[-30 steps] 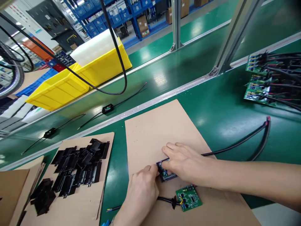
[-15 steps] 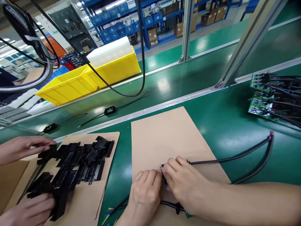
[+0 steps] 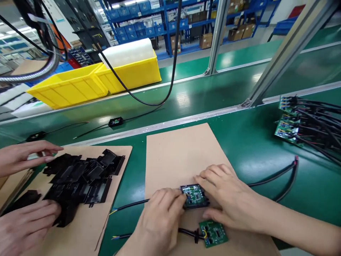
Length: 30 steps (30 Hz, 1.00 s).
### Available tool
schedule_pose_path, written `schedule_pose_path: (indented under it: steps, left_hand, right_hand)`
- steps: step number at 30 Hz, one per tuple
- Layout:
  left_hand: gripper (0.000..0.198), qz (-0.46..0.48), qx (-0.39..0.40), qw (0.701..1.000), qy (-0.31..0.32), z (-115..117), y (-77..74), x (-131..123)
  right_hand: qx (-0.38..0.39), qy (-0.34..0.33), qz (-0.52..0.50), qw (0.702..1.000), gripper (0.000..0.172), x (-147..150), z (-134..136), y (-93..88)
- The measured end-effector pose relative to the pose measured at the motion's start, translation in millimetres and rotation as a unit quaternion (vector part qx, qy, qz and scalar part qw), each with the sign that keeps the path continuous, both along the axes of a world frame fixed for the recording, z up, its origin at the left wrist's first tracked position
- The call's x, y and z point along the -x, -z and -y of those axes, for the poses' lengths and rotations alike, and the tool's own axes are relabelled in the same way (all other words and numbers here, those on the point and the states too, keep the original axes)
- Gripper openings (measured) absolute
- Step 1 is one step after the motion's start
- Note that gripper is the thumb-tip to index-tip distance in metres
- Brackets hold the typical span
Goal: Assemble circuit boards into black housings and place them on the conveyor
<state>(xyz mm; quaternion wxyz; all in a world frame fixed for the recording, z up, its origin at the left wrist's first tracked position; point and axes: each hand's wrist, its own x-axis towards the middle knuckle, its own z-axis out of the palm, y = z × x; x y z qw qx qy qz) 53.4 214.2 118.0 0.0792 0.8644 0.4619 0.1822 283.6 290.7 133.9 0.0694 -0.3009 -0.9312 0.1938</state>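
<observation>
One loose board [image 3: 214,233]: nearest, on the cardboard [image 3: 181,153], cable [image 3: 188,232] leading left.
Left hand [image 3: 163,213]: the nearer, fingers curled at the case's [image 3: 197,206] left end; whether they pinch is hidden.
Right hand [image 3: 226,193]: spread, fingertips by the case's upper right corner, thumb apart.
Case: between both hands, long axis side to side, inner board [image 3: 194,195] facing up.
Black shells [image 3: 99,190]: piled left, another person's hands [image 3: 29,225] at them.
Yellow bins [image 3: 70,89]: far back.

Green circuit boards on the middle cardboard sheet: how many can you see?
2: the cased board between the left hand and right hand, and the loose board lower in the picture. The hands may hide others.
</observation>
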Motion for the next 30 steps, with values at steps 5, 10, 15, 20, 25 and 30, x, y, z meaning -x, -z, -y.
schedule_pose_path:
  steps: [5, 10, 15, 20, 25, 30]
  left_hand:
    - [0.043, -0.04, -0.016, 0.991, 0.128, -5, 10.7, -16]
    - [0.04, -0.079, -0.037, 0.987, 0.134, -21, 17.2, -10]
    - [0.032, -0.062, 0.018, 0.982, 0.18, -35, 7.2, -4]
    - [0.036, -0.071, 0.005, 0.985, 0.157, -26, 11.5, -5]
    - [0.04, -0.111, -0.013, 0.983, 0.148, -15, 22.0, -8]
    - [0.034, -0.079, -0.035, 0.984, 0.155, -19, 26.3, -12]
  right_hand:
    - [0.05, 0.0, 0.01, 0.999, 0.037, 1, -5, 11.1]
    - [0.071, -0.01, 0.015, 0.997, 0.036, 4, -11, 6.8]
    - [0.096, -0.024, 0.028, 0.995, 0.036, 7, -17, 2.0]
    - [0.118, -0.027, -0.001, 0.993, 0.045, -5, -20, -1.4]
    - [0.142, 0.05, 0.013, 0.989, 0.022, -37, -21, -8.6]
    - [0.131, 0.036, 0.028, 0.99, 0.02, -32, -16, -8.2]
